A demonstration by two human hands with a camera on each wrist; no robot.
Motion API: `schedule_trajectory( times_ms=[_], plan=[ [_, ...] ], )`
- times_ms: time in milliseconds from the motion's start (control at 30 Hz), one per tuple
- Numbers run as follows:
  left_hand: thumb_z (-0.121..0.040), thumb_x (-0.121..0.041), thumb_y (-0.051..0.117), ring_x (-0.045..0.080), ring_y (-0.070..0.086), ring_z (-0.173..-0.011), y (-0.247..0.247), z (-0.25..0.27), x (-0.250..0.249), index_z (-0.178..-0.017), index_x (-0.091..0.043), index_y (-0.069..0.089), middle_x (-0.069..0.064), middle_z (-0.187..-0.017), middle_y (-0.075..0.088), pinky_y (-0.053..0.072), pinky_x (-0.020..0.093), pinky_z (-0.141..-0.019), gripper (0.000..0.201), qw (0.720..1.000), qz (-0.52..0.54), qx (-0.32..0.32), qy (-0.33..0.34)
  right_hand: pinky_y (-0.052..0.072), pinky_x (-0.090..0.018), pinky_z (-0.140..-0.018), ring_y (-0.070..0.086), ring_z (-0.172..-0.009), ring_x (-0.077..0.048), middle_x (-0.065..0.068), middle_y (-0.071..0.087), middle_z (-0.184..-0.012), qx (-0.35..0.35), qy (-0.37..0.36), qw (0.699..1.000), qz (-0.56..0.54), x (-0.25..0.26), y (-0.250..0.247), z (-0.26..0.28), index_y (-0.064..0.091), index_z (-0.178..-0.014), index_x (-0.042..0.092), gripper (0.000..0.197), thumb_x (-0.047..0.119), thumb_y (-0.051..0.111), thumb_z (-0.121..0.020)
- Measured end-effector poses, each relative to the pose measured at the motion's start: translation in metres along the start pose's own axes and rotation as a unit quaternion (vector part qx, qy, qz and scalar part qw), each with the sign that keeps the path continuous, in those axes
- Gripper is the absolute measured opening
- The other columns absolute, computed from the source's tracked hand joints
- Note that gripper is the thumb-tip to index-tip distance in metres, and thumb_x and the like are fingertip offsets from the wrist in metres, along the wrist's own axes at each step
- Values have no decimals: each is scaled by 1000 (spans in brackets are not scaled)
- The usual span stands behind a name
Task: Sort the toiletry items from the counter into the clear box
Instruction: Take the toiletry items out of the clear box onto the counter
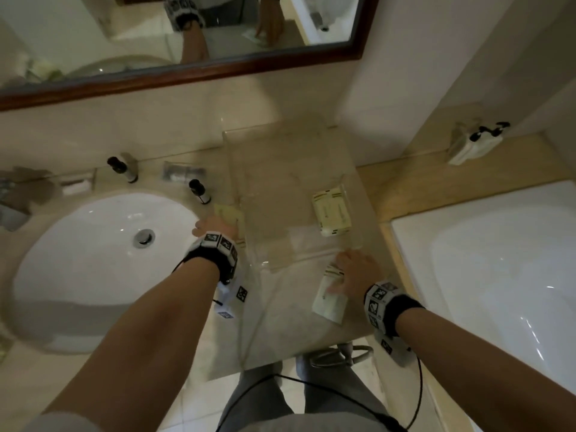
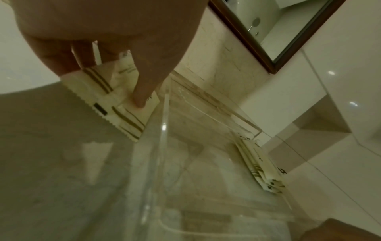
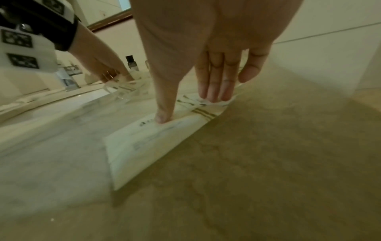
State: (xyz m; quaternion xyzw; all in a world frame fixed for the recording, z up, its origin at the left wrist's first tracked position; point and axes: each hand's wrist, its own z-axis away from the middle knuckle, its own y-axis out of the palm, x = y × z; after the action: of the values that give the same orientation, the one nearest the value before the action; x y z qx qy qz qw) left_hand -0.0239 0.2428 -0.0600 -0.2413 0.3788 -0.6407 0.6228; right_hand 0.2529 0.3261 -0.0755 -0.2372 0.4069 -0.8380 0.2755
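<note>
The clear box [image 1: 290, 169] stands on the counter with a stack of cream packets [image 1: 332, 212] at its right wall. My left hand [image 1: 218, 226] reaches down beside the box's left wall onto a cream striped packet [image 1: 229, 213]. In the left wrist view the straight thumb [image 2: 142, 99] presses on this packet [image 2: 123, 117], and the fingers touch its far end. My right hand [image 1: 349, 269] lies on a white packet [image 1: 330, 299] in front of the box. There, thumb and straight fingers [image 3: 214, 91] press flat on the packet [image 3: 144, 143].
A white sink [image 1: 93, 260] lies at the left, and a bathtub [image 1: 498, 260] at the right. Two small black-capped bottles [image 1: 199, 191] [image 1: 123, 169] and a wrapped item [image 1: 184, 173] stand behind the sink. Pump bottles [image 1: 477, 141] sit on the tub ledge. The counter's front edge [image 1: 280, 353] is close.
</note>
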Motion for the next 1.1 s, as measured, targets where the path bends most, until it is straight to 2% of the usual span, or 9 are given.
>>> schedule_trajectory(
  times_ms=[100, 200, 433, 533, 633, 733, 933, 1033, 1100],
  plan=[
    [-92, -35, 53, 35, 26, -141, 1, 0, -5, -146, 5, 14, 21, -154, 21, 22, 41, -118, 77, 999, 47, 0, -23, 34, -37, -104, 46, -122, -26, -6, 45, -132, 17, 76, 996, -38, 13, 3, -2, 41, -127, 14, 64, 47, 65, -78],
    [-95, -31, 50, 34, 31, -139, 7, -6, -4, -143, 7, 22, 23, -150, 29, 23, 39, -116, 67, 998, 40, -35, 26, 31, -36, -108, 43, -128, -27, -8, 44, -140, 60, 127, 989, -40, 22, 4, -2, 37, -135, 12, 51, 35, 51, -92],
    [-96, -13, 43, 37, 55, -113, 0, -1, 8, -103, 3, 55, 28, -107, 59, 44, 39, -86, 21, 980, 167, -23, 107, 37, -35, -94, 53, -104, -18, 8, 50, -106, 149, 16, 970, -194, 15, -28, 2, 58, -108, 23, 33, 42, 65, -82],
    [-92, -16, 48, 39, 55, -108, -18, 12, 15, -114, 0, 51, 25, -109, 58, 42, 38, -82, 27, 955, 234, -64, 169, 41, -33, -74, 49, -73, -16, 1, 51, -76, 77, -41, 957, -278, 25, -60, -7, 53, -73, 14, 27, 35, 66, -83],
    [-89, -16, 53, 28, 59, -89, -26, 26, 17, -106, 0, 54, 15, -98, 61, 43, 31, -74, 24, 915, 258, -59, 305, 36, -30, -68, 47, -76, -16, -5, 49, -77, 31, -99, 935, -339, 59, -89, -18, 56, -80, 9, 21, 27, 61, -88],
    [-91, -19, 49, 15, 57, -83, -17, 45, 9, -115, 0, 56, 10, -99, 63, 47, 31, -77, 31, 884, 249, 50, 392, 40, -30, -72, 51, -77, -16, 1, 54, -78, -18, -121, 919, -374, 93, -95, -40, 60, -87, 12, 18, 29, 62, -87],
    [-99, -26, 42, 17, 55, -106, 13, 56, -12, -131, -11, 47, 5, -118, 58, 48, 26, -87, 36, 885, 300, 162, 316, 45, -28, -76, 55, -89, -17, -3, 58, -97, -90, 2, 872, -480, 112, -83, -67, 60, -104, 12, 20, 24, 60, -88],
    [-96, -6, 39, 19, 53, -96, 27, 51, -27, -127, -3, 48, 8, -107, 56, 47, 12, -63, 32, 912, 250, 153, 286, 43, -27, -77, 54, -89, -18, -4, 57, -96, -153, 32, 858, -489, 91, -81, -69, 59, -107, 6, 23, 22, 57, -90],
    [-94, -3, 37, 21, 54, -93, 41, 44, -43, -117, 4, 54, 14, -104, 59, 49, 17, -66, 29, 929, 220, 135, 264, 45, -31, -75, 55, -84, -21, -7, 58, -90, -181, 61, 853, -485, 63, -80, -73, 60, -98, 3, 19, 19, 52, -92]
  ],
)
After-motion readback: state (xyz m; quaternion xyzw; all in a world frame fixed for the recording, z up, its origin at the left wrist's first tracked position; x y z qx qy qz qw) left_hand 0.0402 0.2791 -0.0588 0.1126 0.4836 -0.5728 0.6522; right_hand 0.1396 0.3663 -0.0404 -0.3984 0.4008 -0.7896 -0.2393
